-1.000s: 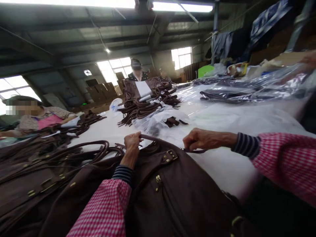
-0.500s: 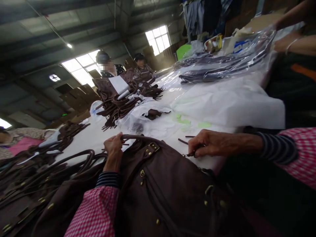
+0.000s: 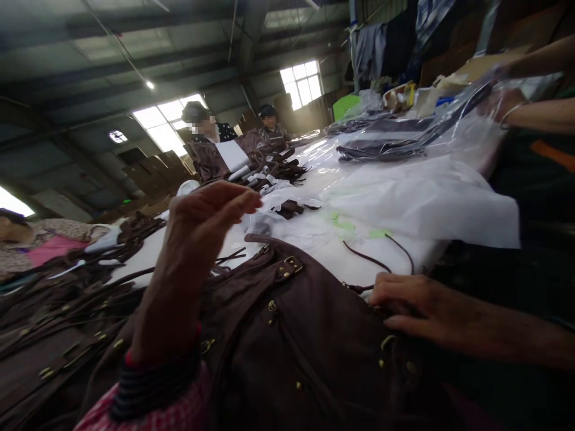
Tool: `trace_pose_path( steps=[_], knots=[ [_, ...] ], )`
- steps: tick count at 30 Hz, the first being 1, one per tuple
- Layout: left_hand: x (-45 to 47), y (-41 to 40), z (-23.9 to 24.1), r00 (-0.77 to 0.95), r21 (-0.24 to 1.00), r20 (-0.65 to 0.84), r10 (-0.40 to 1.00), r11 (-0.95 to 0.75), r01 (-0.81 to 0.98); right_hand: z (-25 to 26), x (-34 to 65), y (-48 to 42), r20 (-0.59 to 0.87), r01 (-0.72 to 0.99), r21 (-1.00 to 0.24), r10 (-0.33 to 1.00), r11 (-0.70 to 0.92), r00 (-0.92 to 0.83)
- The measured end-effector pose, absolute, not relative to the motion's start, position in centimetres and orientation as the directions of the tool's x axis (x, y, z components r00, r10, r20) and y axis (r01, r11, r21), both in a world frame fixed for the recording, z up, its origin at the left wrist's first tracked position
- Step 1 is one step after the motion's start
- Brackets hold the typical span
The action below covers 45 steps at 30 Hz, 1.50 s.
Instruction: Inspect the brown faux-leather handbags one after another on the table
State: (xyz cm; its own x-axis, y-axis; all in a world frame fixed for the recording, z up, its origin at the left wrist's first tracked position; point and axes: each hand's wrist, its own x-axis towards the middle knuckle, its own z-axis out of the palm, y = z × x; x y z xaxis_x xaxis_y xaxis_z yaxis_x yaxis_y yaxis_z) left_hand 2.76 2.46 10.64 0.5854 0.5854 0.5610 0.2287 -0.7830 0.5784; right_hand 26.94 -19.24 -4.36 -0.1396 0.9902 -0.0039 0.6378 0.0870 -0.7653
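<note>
A dark brown handbag (image 3: 265, 353) with brass-coloured fittings, a strap and a front zip lies before me. My left hand (image 3: 193, 239) is raised above its upper left side, fingers stretched out to the right, nothing visible in them. At the bag's upper right edge is my right hand (image 3: 413, 305), fingers curled against that edge; what lies under the fingertips is partly hidden. Thin brown cords (image 3: 371, 257) stick out onto the white table just beyond this hand. The bag's handle (image 3: 263, 239) rests along its top edge, free of my left hand.
More brown bags (image 3: 49, 353) lie to the left. Bags with straps and white paper (image 3: 233, 157) are piled farther back. White wrapping sheets (image 3: 431, 194) cover the right of the table. A co-worker's hands (image 3: 507, 108) handle clear plastic at upper right. Other people sit beyond.
My left hand has let go of the bag's handle and risen toward me. The right hand has come nearer along the bag's edge, and the thin cords now lie free of it.
</note>
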Motion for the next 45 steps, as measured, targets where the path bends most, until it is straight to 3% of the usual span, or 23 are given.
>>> trace_pose_path(
  steps=[2,4,6,8,11,16,21,26,32,39,43,45],
  knots=[
    [4.0,-2.8,10.6,0.79,0.468,0.476,0.387,-0.872,0.145,-4.1,26.6,-18.8,-0.014,0.608,-0.791,0.992,0.068,-0.129],
    [4.9,-7.0,8.3,0.958,0.367,0.266,0.111,-0.93,0.006,-3.9,26.5,-18.3,-0.024,0.558,-0.828,0.992,0.052,-0.128],
    [5.1,-9.8,4.8,0.994,0.299,0.1,-0.048,-0.951,-0.076,-3.9,26.5,-18.0,-0.044,0.549,-0.835,0.99,0.036,-0.133],
    [4.8,-11.2,1.4,0.986,0.245,0.052,-0.16,-0.955,-0.168,-3.9,26.6,-17.8,-0.071,0.6,-0.799,0.989,0.019,-0.126],
    [3.6,-11.7,-1.4,0.989,0.179,0.067,-0.135,-0.973,-0.145,-3.6,26.3,-17.9,-0.075,0.707,-0.707,0.99,0.034,-0.122],
    [2.9,-11.5,-1.5,0.987,0.164,0.1,-0.127,-0.976,-0.142,-2.2,25.3,-18.1,0.016,0.826,-0.534,0.978,0.183,-0.207],
    [3.1,-11.5,-1.7,0.983,0.197,0.14,-0.12,-0.97,-0.146,-2.6,25.5,-17.7,0.05,0.85,-0.453,0.959,0.27,-0.278],
    [2.9,-11.3,-1.3,0.982,0.247,0.151,-0.111,-0.958,-0.146,-4.2,25.5,-15.5,0.195,0.896,-0.357,0.959,0.265,-0.206],
    [3.1,-11.1,-1.4,0.982,0.255,0.138,-0.128,-0.954,-0.16,-4.8,25.5,-13.5,0.214,0.829,-0.515,0.969,0.217,-0.121],
    [3.1,-10.9,-0.6,0.974,0.105,0.149,-0.17,-0.977,-0.187,-5.6,25.1,-14.6,0.085,0.678,-0.727,0.994,0.107,-0.065],
    [2.5,-10.6,0.2,0.975,0.01,0.197,-0.103,-0.994,-0.107,-6.4,24.6,-14.3,0.033,0.621,-0.783,0.999,0.036,-0.017],
    [1.6,-10.3,0.2,0.976,0.0,0.22,0.008,-1.0,0.008,-6.9,24.2,-13.9,-0.013,0.572,-0.82,0.999,0.006,-0.03]
  ],
)
